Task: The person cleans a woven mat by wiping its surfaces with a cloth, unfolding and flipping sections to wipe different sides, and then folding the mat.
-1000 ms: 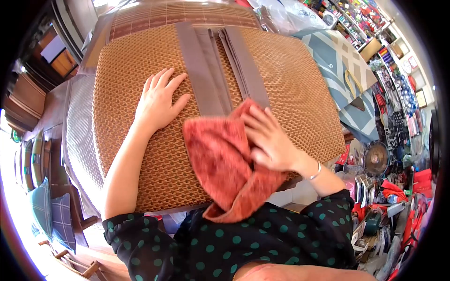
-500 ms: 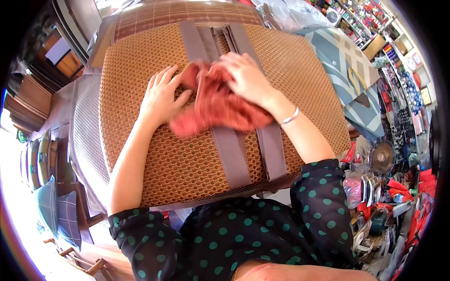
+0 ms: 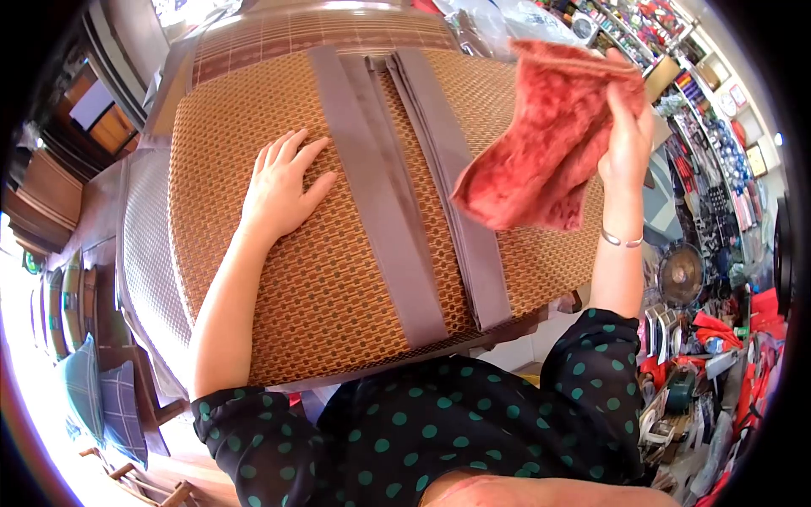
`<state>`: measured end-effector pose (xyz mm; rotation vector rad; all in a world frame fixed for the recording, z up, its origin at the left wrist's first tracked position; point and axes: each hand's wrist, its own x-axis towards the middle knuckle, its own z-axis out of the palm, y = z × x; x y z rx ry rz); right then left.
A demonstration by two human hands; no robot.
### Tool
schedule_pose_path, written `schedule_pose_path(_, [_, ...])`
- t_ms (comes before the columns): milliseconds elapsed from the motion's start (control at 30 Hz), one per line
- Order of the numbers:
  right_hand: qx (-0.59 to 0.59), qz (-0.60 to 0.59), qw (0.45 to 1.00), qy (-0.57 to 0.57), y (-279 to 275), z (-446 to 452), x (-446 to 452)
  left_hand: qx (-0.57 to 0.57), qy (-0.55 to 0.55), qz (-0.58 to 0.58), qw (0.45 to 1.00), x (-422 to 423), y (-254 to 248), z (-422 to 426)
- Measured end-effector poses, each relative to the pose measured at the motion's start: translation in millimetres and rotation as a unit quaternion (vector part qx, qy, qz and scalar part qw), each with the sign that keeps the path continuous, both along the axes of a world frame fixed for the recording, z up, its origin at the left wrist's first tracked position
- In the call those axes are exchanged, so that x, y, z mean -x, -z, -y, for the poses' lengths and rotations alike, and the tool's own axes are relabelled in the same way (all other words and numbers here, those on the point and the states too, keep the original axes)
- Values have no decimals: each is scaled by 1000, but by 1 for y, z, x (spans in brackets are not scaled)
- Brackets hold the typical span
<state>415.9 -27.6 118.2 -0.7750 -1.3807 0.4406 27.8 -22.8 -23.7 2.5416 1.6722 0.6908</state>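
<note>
A fuzzy red cloth [image 3: 545, 139] hangs from my right hand [image 3: 627, 139], lifted above the right side of a folded woven mat [image 3: 312, 287]. My fingers close around one end of the cloth, and its loose part spreads out to the left. Flat on the left part of the mat lies my left hand [image 3: 283, 186], fingers spread and holding nothing. Two greyish-purple fabric bands run lengthwise down the mat's middle, the left band [image 3: 372, 211] beside my left fingertips and the right band [image 3: 456, 203] nearer the cloth.
Under the mat, a silvery woven surface [image 3: 148, 228] shows at the left. Another brown mat [image 3: 312, 38] lies beyond. Clear plastic wrapping [image 3: 532, 21] is at the far right. Crowded shelves [image 3: 718, 135] and piled goods line the right side; plaid cushions [image 3: 80, 380] stand at the lower left.
My right hand has raised the red cloth off the mat's middle and carried it right, uncovering the bands. My left hand stays on the mat, with the cloth no longer beside it.
</note>
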Motion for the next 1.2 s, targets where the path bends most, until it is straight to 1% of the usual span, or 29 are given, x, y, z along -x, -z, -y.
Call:
schedule_pose_path(67, [-80,4,995,61,-11,0,-5,1,1,-1,1000,-1,0,0])
schedule_pose_path(100, [-75,-33,996,47,-13,7,0,4,-3,-3,1000,0,0,0])
schedule_pose_path(133, [-77,-32,995,50,-11,9,0,1,0,-2,1000,0,1,0])
schedule_pose_path(200, [-24,-82,996,-9,4,10,-3,0,-2,-5,1000,1,2,-1])
schedule_pose_path(233, [16,-84,996,-32,12,14,-5,0,0,-4,1000,1,2,-1])
schedule_pose_path(267, [67,-44,997,0,22,14,-12,0,-1,-5,1000,1,2,-1])
schedule_pose_path(333, [184,42,982,15,45,11,-32,1,-2,-5,1000,1,2,0])
schedule_pose_path(367, [146,203,965,78,62,10,-44,3,-1,-1,1000,1,1,0])
schedule_pose_path(400, [103,358,918,139,74,12,-51,6,0,4,1000,1,0,0])
schedule_pose_path(433, [32,448,868,211,79,20,-50,6,0,5,1000,1,0,0])
schedule_pose_path(467, [2,426,884,191,81,28,-46,5,-3,3,1000,0,0,0])
schedule_pose_path(533, [-38,525,840,135,85,42,-47,5,-4,0,1000,-1,-1,0])
schedule_pose_path(600, [45,581,803,123,104,48,-33,10,-4,-4,1000,-1,-2,0])
schedule_pose_path(633, [108,521,843,81,115,43,-31,12,2,-7,1000,-1,0,0])
schedule_pose_path(667, [112,518,844,86,114,39,-36,8,4,-10,1000,-1,1,-1])
schedule_pose_path(733, [178,463,868,-7,107,27,-45,-1,1,-12,1000,-2,0,-2])
schedule_pose_path(767, [176,460,870,-6,110,26,-43,-1,3,-10,1000,-2,-1,-1])
schedule_pose_path(867, [90,434,895,-50,125,27,-13,-8,7,-12,1000,-1,-2,0])
schedule_pose_path(900, [36,487,872,-18,123,35,3,-7,5,-10,1000,-2,-2,1])
schedule_pose_path(933, [14,476,878,-47,126,34,14,-5,3,-9,1000,-3,-2,0])
schedule_pose_path(1000, [-12,532,846,-43,119,34,40,-1,4,-7,1000,-3,-2,0])
schedule_pose_path(1067, [-45,555,831,11,121,13,53,3,7,-10,1000,-2,-1,-1])
schedule_pose_path(1100, [-63,538,840,30,121,-5,55,-1,8,-8,1000,-1,0,-1])
schedule_pose_path(1133, [-51,530,845,48,120,-23,50,-5,9,-5,1000,-1,1,-2])
schedule_pose_path(1200, [18,520,851,77,110,-47,28,-6,8,-3,1000,-1,2,-1])
